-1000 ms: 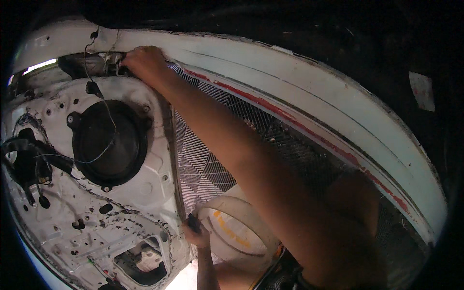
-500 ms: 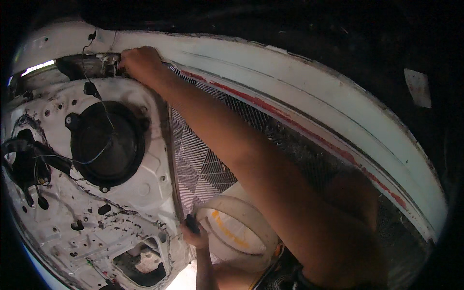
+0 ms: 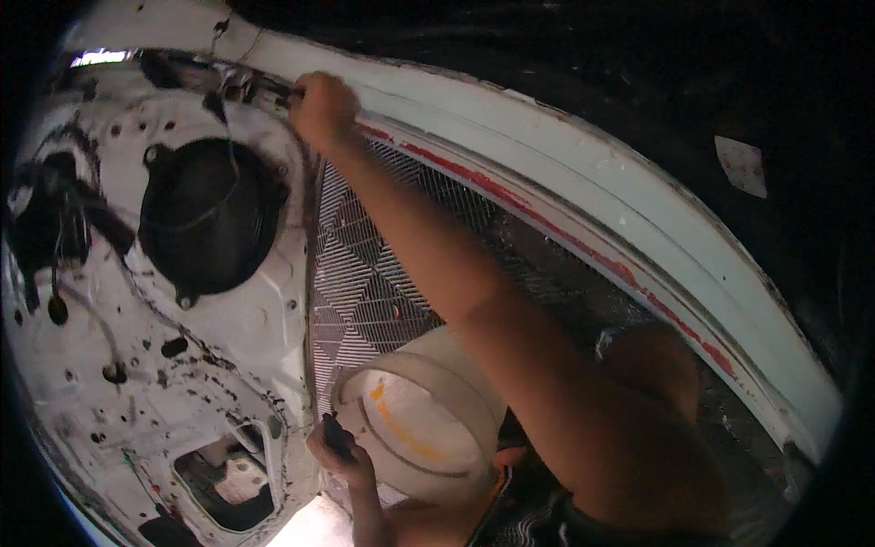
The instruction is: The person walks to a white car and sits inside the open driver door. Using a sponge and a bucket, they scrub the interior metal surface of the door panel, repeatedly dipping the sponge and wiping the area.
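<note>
My right hand (image 3: pixel 324 109) reaches far up to the top edge of a white car door panel (image 3: pixel 246 328). Its fingers are closed around a small dark piece (image 3: pixel 290 92) that sticks out to the left of the fist, next to loose wires (image 3: pixel 228 82). My left hand (image 3: pixel 344 456) is low in the view, beside the panel's right edge. It grips a short dark object (image 3: pixel 335 436), which I cannot identify. A large black round speaker opening (image 3: pixel 210 214) lies in the panel below my right hand.
A white round bucket (image 3: pixel 410 383) stands right beside my left hand on a patterned metal floor plate (image 3: pixel 365 273). A bundle of black cables (image 3: pixel 55 219) hangs at the panel's left. A white body sill with a red stripe (image 3: pixel 583 228) curves along the right.
Both hands stay where they were, the right at the door's top edge and the left by the bucket. Only the view has shifted slightly.
</note>
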`<state>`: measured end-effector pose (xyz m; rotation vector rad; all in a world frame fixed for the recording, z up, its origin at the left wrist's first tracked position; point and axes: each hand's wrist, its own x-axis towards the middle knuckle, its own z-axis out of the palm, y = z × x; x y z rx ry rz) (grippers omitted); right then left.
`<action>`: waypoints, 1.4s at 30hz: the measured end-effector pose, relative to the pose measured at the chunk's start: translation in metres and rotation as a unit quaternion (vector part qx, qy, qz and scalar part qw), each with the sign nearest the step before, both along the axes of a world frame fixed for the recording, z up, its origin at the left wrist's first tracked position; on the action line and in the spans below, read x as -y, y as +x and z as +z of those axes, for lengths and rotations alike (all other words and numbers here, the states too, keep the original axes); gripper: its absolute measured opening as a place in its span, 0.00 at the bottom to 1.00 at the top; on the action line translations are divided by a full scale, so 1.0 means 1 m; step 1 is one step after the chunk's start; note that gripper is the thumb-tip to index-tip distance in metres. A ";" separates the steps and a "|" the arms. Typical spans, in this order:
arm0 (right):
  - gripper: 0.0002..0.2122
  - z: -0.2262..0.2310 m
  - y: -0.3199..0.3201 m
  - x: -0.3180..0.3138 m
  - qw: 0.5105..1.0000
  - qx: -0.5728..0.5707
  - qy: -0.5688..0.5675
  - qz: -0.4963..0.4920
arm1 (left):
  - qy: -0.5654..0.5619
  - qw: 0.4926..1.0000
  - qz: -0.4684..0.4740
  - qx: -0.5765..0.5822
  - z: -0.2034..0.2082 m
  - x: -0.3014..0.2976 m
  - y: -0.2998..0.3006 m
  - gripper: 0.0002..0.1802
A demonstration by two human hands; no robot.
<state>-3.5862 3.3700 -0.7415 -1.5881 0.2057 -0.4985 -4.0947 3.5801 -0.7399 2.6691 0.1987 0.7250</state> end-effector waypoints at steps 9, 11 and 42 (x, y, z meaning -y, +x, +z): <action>0.11 0.028 0.016 0.086 0.905 -0.191 0.316 0.214 | -0.043 0.541 -0.292 -0.787 -0.058 0.068 0.069 0.19; 0.12 0.045 0.011 0.121 0.935 -0.166 0.227 0.216 | 0.046 0.621 -0.312 -0.717 -0.135 0.074 0.075 0.18; 0.19 0.012 -0.043 0.110 0.960 0.120 -0.102 0.232 | -0.167 0.960 -0.003 -0.227 0.198 0.096 0.188 0.19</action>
